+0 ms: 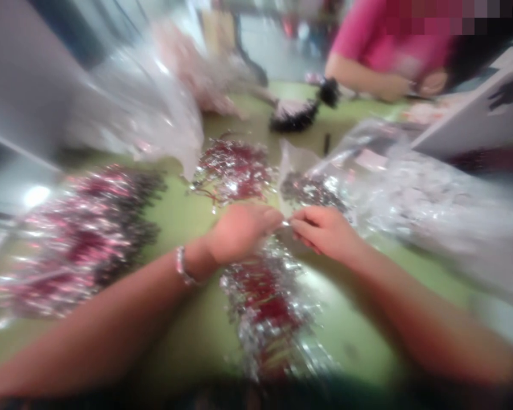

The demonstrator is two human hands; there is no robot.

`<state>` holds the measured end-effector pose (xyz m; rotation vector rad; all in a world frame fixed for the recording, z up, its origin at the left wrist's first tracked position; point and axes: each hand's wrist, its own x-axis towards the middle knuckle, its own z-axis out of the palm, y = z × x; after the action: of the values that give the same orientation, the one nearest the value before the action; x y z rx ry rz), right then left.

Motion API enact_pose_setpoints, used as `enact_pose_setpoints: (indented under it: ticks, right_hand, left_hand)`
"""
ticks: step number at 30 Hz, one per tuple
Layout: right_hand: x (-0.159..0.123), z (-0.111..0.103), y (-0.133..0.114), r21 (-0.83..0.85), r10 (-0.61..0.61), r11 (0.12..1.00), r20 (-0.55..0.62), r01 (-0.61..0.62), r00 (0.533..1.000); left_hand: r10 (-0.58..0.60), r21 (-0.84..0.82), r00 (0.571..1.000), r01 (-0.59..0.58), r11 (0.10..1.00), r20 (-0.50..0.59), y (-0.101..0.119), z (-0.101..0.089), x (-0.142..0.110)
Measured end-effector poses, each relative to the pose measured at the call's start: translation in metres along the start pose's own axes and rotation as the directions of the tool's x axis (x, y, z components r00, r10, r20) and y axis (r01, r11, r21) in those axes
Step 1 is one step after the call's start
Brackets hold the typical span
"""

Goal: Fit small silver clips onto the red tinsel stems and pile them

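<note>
Over the middle of the table, my left hand (pixel 245 230) and my right hand (pixel 327 232) meet at the fingertips, both closed in a pinch. A tiny bright silvery piece (pixel 286 222) shows between them, too blurred to name. Below my left hand lies a pile of red pieces with shiny silver ends (pixel 273 302). A similar red and silver pile (pixel 239 171) sits just beyond the hands. Dark and silvery small pieces (pixel 314 189) lie beside my right hand, at the mouth of a clear plastic bag (pixel 419 193).
On the left is a large heap of pink, shiny wrapped pieces with dark ends (pixel 89 239). Behind it stands a big clear plastic bag (pixel 154 108). Black bristly bundles (pixel 294 117) lie farther back on the green table (pixel 179 199). Across it sits a person in pink (pixel 393 51).
</note>
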<state>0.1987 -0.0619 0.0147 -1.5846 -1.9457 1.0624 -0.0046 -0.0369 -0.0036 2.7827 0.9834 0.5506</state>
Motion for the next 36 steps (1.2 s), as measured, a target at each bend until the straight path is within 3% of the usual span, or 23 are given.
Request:
enact_pose_setpoints:
  ticks: [2, 3, 5, 7, 8, 12, 15, 18, 22, 25, 30, 33, 36]
  right_hand:
    - [0.004, 0.002, 0.006, -0.108, -0.125, 0.987, -0.086, 0.115, 0.988]
    - [0.006, 0.004, 0.008, -0.160, -0.185, 0.973, -0.110, 0.166, 0.977]
    - [0.007, 0.004, 0.012, -0.214, -0.260, 0.946, -0.055, 0.243, 0.964]
    - [0.008, 0.001, 0.014, -0.208, -0.258, 0.944, 0.024, 0.257, 0.966]
    - [0.008, -0.002, 0.014, -0.204, -0.233, 0.951, 0.019, 0.232, 0.972]
    - [0.011, -0.012, 0.017, -0.356, -0.119, 0.933, -0.189, 0.045, 0.975]
    - [0.011, -0.006, 0.020, -0.556, -0.109, 0.830, -0.088, 0.042, 0.990]
    - [0.010, 0.008, 0.021, -0.663, -0.119, 0.746, -0.039, 0.064, 0.992]
    - [0.009, 0.016, 0.019, -0.696, -0.125, 0.716, -0.045, 0.059, 0.991]
    - [0.009, 0.012, 0.018, -0.607, -0.123, 0.793, -0.080, 0.049, 0.989]
    - [0.007, 0.003, 0.011, -0.216, -0.117, 0.974, -0.223, 0.068, 0.968]
    - [0.004, 0.002, 0.007, -0.056, -0.032, 0.998, -0.290, 0.017, 0.956]
    - [0.003, 0.005, 0.006, -0.044, -0.084, 0.996, -0.325, 0.074, 0.942]
  left_hand:
    - [-0.188, -0.164, 0.977, 0.171, 0.972, -0.098, -0.005, -0.006, 0.005]
    - [-0.301, -0.235, 0.945, 0.265, 0.935, -0.131, -0.008, -0.009, 0.007]
    - [-0.477, -0.324, 0.870, 0.419, 0.848, -0.122, -0.015, -0.014, 0.010]
    - [-0.546, -0.358, 0.836, 0.496, 0.791, -0.050, -0.021, -0.015, 0.011]
    - [-0.538, -0.368, 0.843, 0.498, 0.785, -0.008, -0.024, -0.014, 0.010]
    - [-0.373, -0.423, 0.923, 0.376, 0.824, 0.095, -0.033, 0.001, 0.003]
    - [-0.319, -0.412, 0.940, 0.340, 0.845, 0.121, -0.032, 0.009, 0.003]
    - [-0.372, -0.349, 0.919, 0.395, 0.850, 0.134, -0.026, 0.013, 0.008]
    - [-0.365, -0.239, 0.931, 0.359, 0.902, 0.021, -0.022, 0.018, 0.010]
    - [-0.336, -0.248, 0.942, 0.323, 0.913, -0.009, -0.020, 0.019, 0.006]
    - [-0.384, -0.471, 0.920, 0.370, 0.801, 0.071, -0.014, 0.012, 0.005]
    - [-0.374, -0.493, 0.916, 0.395, 0.775, 0.146, -0.011, 0.006, 0.008]
    - [-0.372, -0.477, 0.916, 0.397, 0.784, 0.150, -0.008, 0.005, 0.010]
